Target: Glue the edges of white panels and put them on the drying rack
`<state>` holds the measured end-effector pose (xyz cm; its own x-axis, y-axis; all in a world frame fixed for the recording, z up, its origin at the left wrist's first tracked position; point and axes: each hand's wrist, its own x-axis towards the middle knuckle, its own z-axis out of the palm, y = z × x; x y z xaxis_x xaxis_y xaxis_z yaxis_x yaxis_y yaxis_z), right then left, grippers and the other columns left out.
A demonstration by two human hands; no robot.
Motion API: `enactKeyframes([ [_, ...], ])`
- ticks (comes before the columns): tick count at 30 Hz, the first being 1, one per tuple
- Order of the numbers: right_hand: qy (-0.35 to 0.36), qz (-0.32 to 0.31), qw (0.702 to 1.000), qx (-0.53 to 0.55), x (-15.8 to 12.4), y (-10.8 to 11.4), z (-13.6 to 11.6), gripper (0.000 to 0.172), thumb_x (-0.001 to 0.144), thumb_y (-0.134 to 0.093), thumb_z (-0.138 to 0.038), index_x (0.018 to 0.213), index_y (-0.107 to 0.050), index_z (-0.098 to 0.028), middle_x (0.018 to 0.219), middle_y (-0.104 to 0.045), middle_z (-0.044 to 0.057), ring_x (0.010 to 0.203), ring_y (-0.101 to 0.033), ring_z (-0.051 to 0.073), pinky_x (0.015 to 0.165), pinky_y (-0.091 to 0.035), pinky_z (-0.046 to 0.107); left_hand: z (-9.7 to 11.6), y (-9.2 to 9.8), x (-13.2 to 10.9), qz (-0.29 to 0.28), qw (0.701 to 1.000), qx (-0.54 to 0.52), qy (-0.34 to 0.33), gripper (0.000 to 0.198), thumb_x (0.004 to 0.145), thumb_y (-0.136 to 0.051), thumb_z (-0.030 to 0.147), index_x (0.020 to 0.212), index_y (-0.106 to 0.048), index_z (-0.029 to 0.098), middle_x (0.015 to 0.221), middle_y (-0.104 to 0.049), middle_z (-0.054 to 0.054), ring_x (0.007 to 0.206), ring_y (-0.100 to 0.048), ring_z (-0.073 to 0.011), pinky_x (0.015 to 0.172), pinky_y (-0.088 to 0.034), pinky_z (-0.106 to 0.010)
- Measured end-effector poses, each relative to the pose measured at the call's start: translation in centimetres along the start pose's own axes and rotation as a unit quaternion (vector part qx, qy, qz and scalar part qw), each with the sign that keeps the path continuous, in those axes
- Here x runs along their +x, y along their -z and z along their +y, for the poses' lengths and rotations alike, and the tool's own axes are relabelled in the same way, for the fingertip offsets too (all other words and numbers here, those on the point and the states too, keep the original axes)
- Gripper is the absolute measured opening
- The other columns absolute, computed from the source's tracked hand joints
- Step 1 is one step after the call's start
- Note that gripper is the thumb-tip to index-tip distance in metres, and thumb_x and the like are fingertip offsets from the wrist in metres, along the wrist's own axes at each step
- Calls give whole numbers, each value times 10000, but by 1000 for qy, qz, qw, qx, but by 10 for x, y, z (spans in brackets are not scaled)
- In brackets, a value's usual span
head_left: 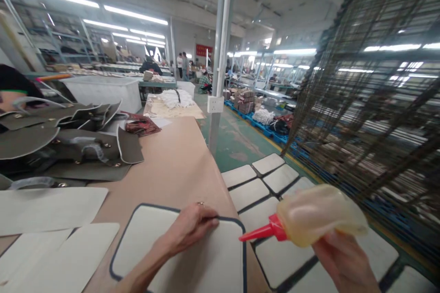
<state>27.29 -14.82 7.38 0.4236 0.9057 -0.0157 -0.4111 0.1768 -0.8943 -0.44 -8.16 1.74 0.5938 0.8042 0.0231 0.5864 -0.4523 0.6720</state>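
Observation:
A cream panel with a dark blue edge [137,238] lies on the brown tabletop at the lower middle. My left hand [190,229] rests on its upper part, fingers bent and drawn together near the far edge; whether they pinch anything is hidden. In my right hand [340,252] is a yellowish translucent squeeze bottle [319,213], tilted on its side. Its red nozzle [263,230] points left, with the tip over the panel's right edge. Most of my right fingers are hidden behind the bottle.
Cream pieces [51,249] and grey-brown bag parts [85,151] cover the table's left side. Several cream panels [249,192] lie in rows at the right, below a dark wire rack [371,91]. A pole with a socket box [215,104] stands beyond the table. People are in the background.

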Motion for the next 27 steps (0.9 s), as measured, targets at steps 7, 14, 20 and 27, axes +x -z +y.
enactKeyframes([
  [7, 35, -85, 995, -31, -9, 5, -26, 734, 492, -896, -377, 1170, -626, -303, 954, -723, 71, 1040, -628, 304, 989, -440, 440, 43, 55, 9, -149, 976, -90, -132, 321, 879, -533, 356, 643, -606, 152, 542, -357, 47, 525, -329, -90, 510, -247, -226],
  [14, 26, -128, 991, -19, -23, 2, -40, 685, 558, -834, -262, 1200, -598, -299, 1090, -686, 83, 1104, -595, 315, 984, -440, 458, 71, 68, 7, -208, 958, -125, -151, 356, 863, -563, 441, 769, -727, 140, 573, -527, 16, 533, -374, -98, 519, -300, -210],
  [20, 28, -105, 994, -15, -33, 7, -44, 807, 505, -868, -260, 1240, -548, -353, 1094, -683, 82, 1057, -622, 311, 931, -477, 449, 72, 72, -2, -211, 954, -156, -148, 430, 854, -559, 505, 868, -738, 115, 640, -560, -3, 585, -411, -111, 541, -314, -213],
  [27, 54, -121, 991, -27, -39, 4, -41, 764, 476, -876, -355, 1183, -588, -327, 1028, -696, 87, 956, -660, 314, 798, -546, 384, 73, 78, -13, -174, 967, -131, -131, 358, 863, -564, 442, 748, -666, 119, 588, -426, 31, 546, -351, -91, 496, -253, -223],
])
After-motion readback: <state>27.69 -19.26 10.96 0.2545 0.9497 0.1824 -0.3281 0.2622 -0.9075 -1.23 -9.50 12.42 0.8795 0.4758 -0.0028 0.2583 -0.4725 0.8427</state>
